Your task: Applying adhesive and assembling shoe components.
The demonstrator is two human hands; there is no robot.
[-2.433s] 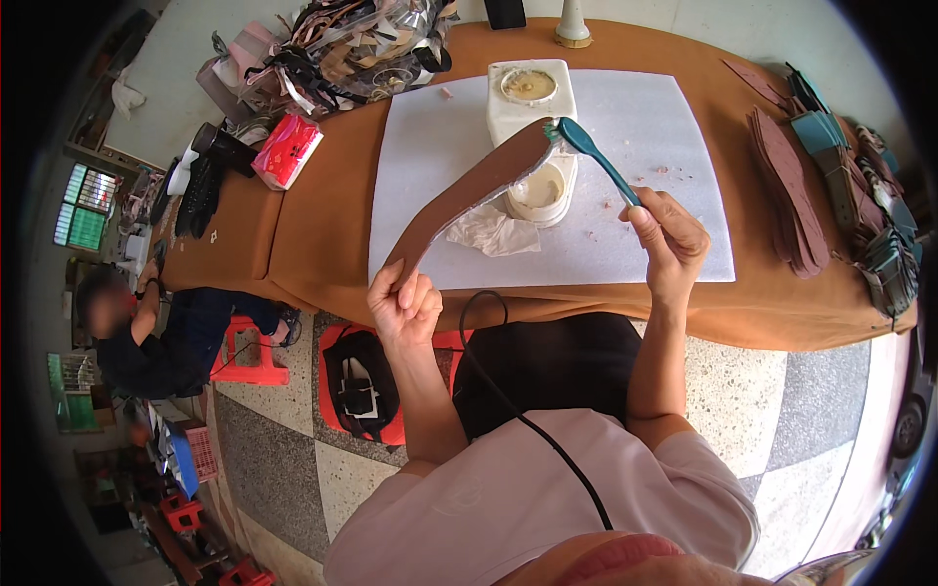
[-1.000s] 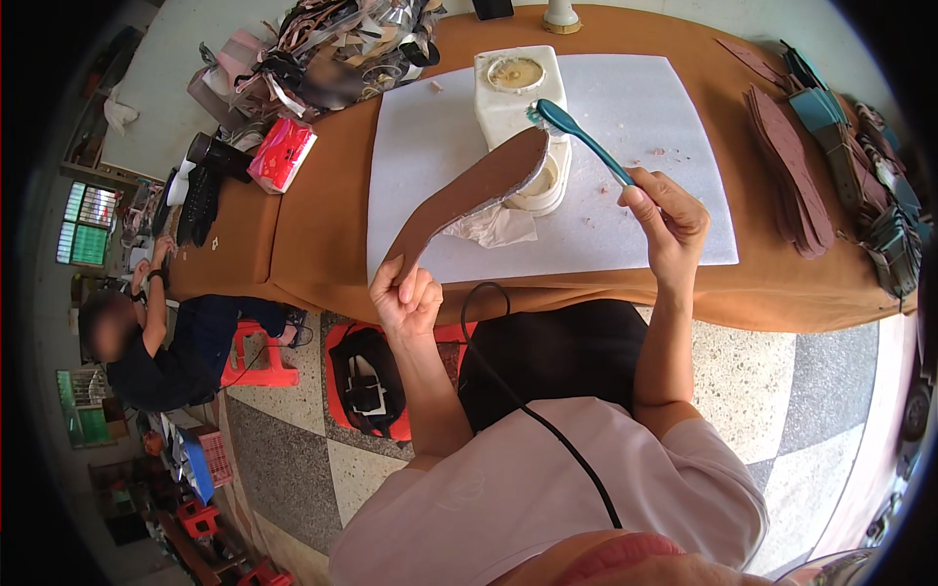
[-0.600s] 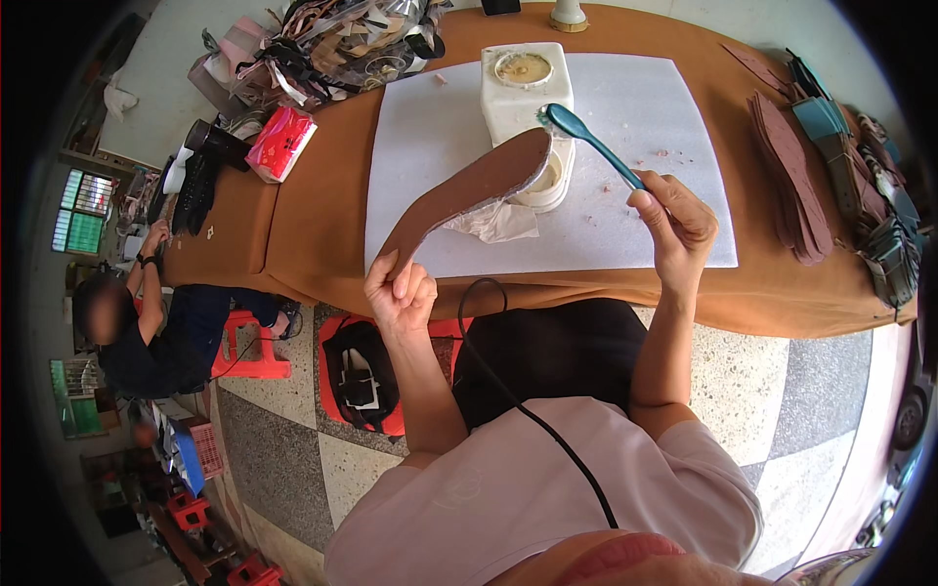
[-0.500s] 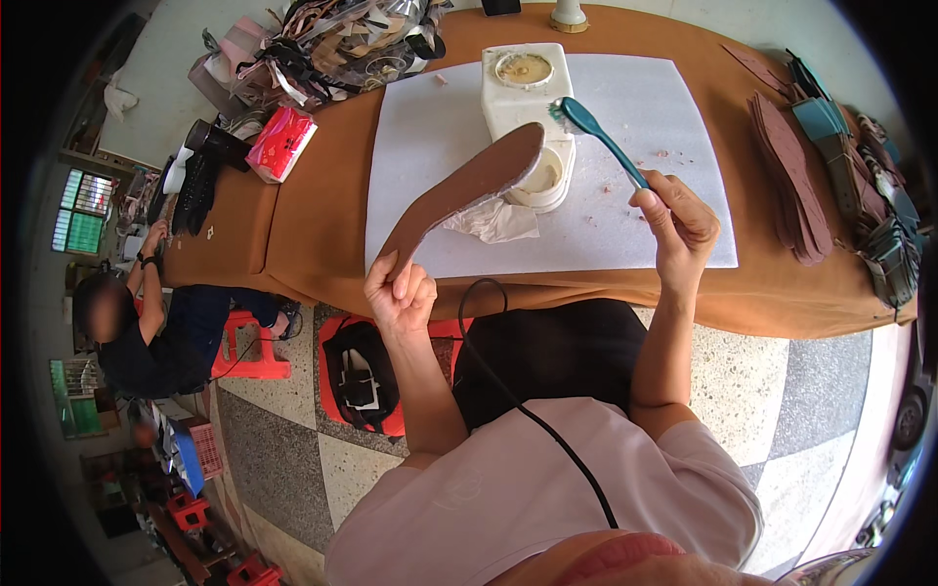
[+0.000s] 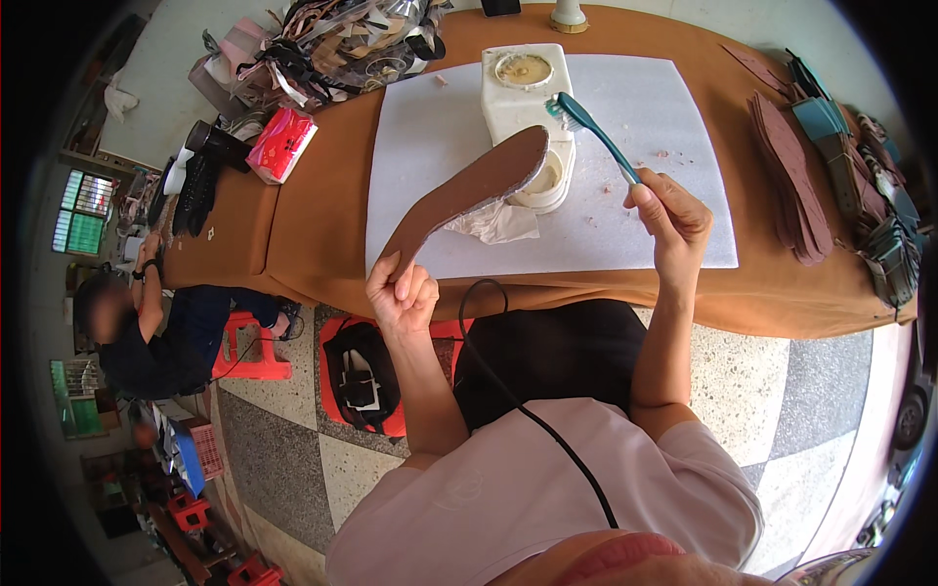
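Note:
My left hand (image 5: 403,295) pinches the narrow end of a brown insole (image 5: 467,186), held tilted above the table with its wide end pointing up and right. In my right hand (image 5: 676,217) is a teal toothbrush (image 5: 603,137), gripped by the handle, its bristle head up and to the left. The bristles are apart from the insole. Behind them stands a white plastic container (image 5: 508,109) with a round opening on top holding a yellowish substance. A lower round cup of it is partly hidden by the insole. A crumpled white tissue (image 5: 503,224) lies under the insole.
A white sheet (image 5: 664,107) covers part of the brown tabletop (image 5: 322,210). Stacked brown insoles (image 5: 787,186) and teal strap pieces (image 5: 884,230) lie at the right. Scraps (image 5: 342,49) and a red tissue pack (image 5: 282,145) sit at the left. Another person (image 5: 137,322) sits at far left.
My right hand has shifted slightly left and down with the toothbrush. The insole in my left hand has moved slightly to the right.

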